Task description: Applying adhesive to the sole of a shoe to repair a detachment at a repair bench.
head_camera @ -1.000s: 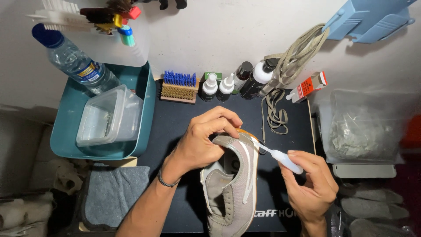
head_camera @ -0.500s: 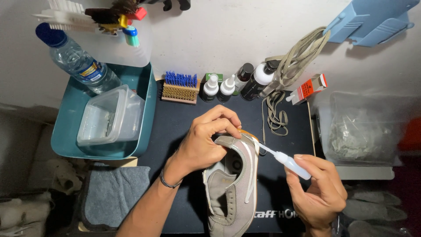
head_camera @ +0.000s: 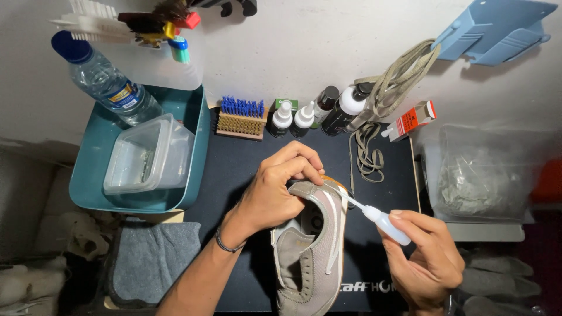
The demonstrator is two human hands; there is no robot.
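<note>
A grey sneaker point(head_camera: 310, 257) without laces lies on the dark mat point(head_camera: 246, 164), heel end pointing away from me. My left hand point(head_camera: 278, 190) grips the shoe's heel collar, fingers curled over its rim. My right hand point(head_camera: 424, 263) holds a small white squeeze bottle point(head_camera: 383, 222) with a thin nozzle. The nozzle tip touches the shoe's right edge near the heel, where an orange sole rim shows.
A teal tub point(head_camera: 196, 140) at the left holds a clear plastic box point(head_camera: 146, 158) and a water bottle point(head_camera: 105, 82). A blue-bristled brush point(head_camera: 241, 117), several small bottles point(head_camera: 304, 120), beige laces point(head_camera: 369, 146) and a red-white box point(head_camera: 413, 120) line the wall. A grey cloth point(head_camera: 152, 263) lies lower left.
My right hand with the squeeze bottle has shifted slightly right and down. The left hand and the shoe stay nearly where they were.
</note>
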